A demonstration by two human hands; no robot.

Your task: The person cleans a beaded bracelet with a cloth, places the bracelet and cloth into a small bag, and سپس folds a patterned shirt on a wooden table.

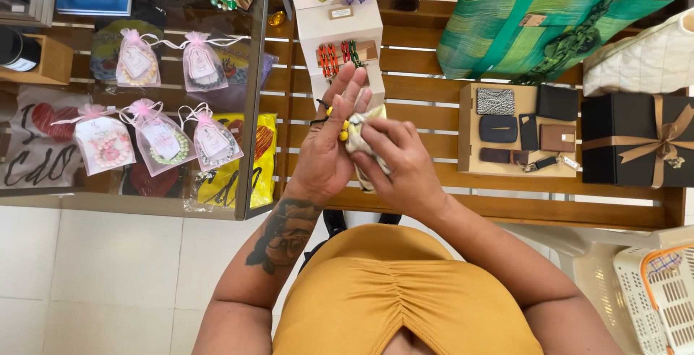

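Note:
My left hand (329, 142) is raised over the slatted wooden table (434, 102), fingers straight. It holds a piece of jewellery with yellow beads (343, 130) and a dark cord against its palm. My right hand (397, 163) pinches a small pale cloth (365, 127) and presses it against the beads. The two hands touch each other. Most of the beaded piece is hidden between them.
A glass case (144, 109) at left holds several pink organza bags of beads. White jewellery display cards (340, 30) stand behind my hands. A green woven bag (535, 26), a tray of small wallets (517, 127), a black ribboned gift box (636, 138) and a white plastic basket (658, 290) are at right.

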